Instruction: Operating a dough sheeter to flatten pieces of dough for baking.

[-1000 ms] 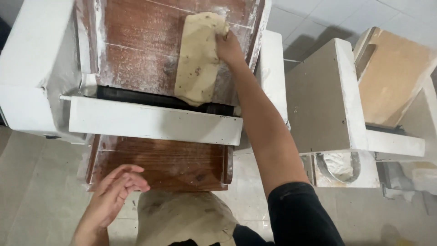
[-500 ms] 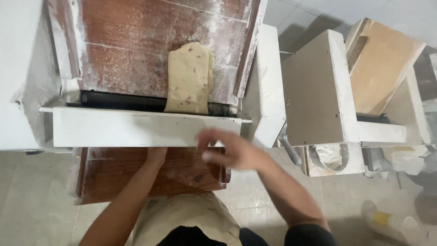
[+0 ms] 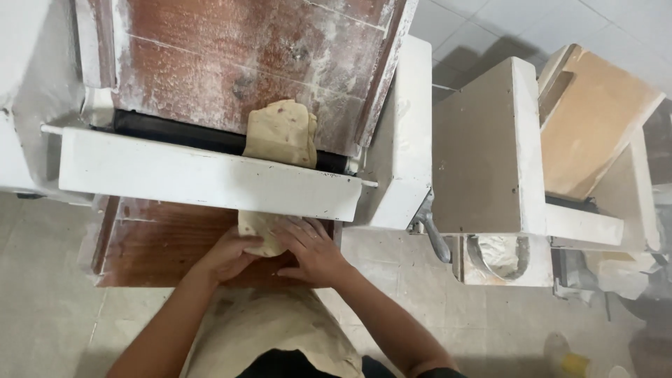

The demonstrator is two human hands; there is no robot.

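A flat sheet of speckled dough [image 3: 280, 133] lies on the upper wooden chute of a white dough-rolling machine [image 3: 203, 178] and runs under its white front bar. The dough's lower end [image 3: 257, 225] comes out onto the lower wooden tray [image 3: 157, 241]. My left hand [image 3: 227, 255] and my right hand [image 3: 311, 248] both rest on this emerging end, fingers spread around it.
A second white machine [image 3: 490, 154] with a tan wooden chute [image 3: 595, 119] stands to the right. A metal handle [image 3: 434, 238] juts out between the two. The floor below is tiled. A bottle [image 3: 570, 360] stands at the bottom right.
My right hand let go of the dough at the top chute and came down. The dough has fed through the rollers, and both hands now catch its lower end on the tray.
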